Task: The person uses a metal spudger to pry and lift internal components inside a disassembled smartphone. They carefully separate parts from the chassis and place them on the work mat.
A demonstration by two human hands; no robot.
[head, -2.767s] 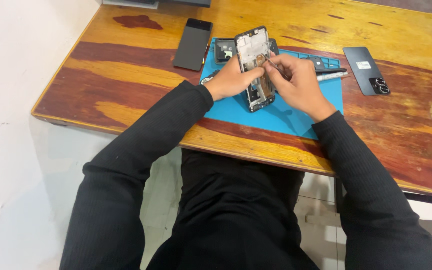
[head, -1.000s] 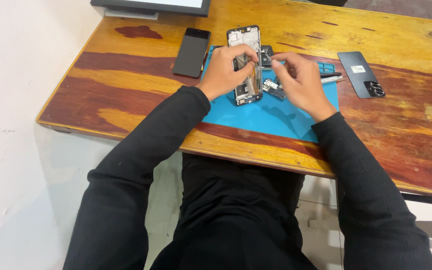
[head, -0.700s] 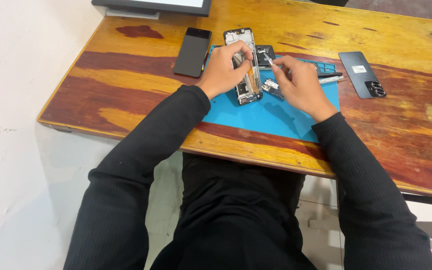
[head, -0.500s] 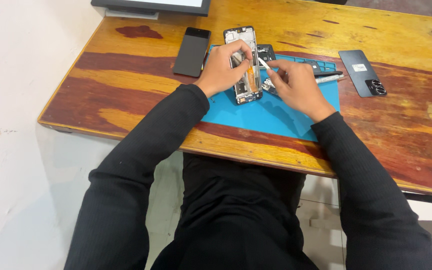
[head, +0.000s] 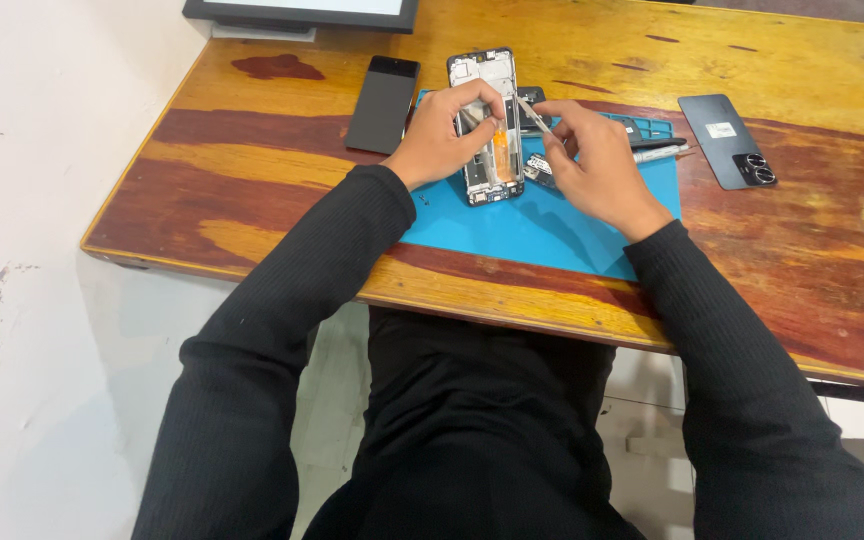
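Head view, looking down at a varnished wooden table (head: 252, 200) with red and yellow grain. At its middle, a blue rectangular work mat (head: 512, 225). On the mat's far part, an opened smartphone frame with bare grey and orange innards (head: 492, 120), lying lengthwise, far end past the mat's edge. Left hand (head: 444, 130) resting on the frame's left side, fingers curled and pressed down on it. Right hand (head: 592, 160) just right of the frame, fingertips pinched shut on thin metal tweezers (head: 530, 112), tip angled left over the frame's upper middle; touching a part or only above it, cannot tell.

Judged from the layout, well into disassembly: back cover already off, insides exposed, small dark loose parts (head: 542, 168) beside the frame under the right hand; orange-marked internals still seated.

Left of the mat, a black rectangular phone lying flat (head: 382, 90). Far right, well apart, a black back cover with camera rings (head: 727, 140), bearing a small white rectangular sticker near its far end. Between cover and hand, a slim grey tool (head: 657, 152). At the far edge, a dark-framed screen (head: 302, 12).
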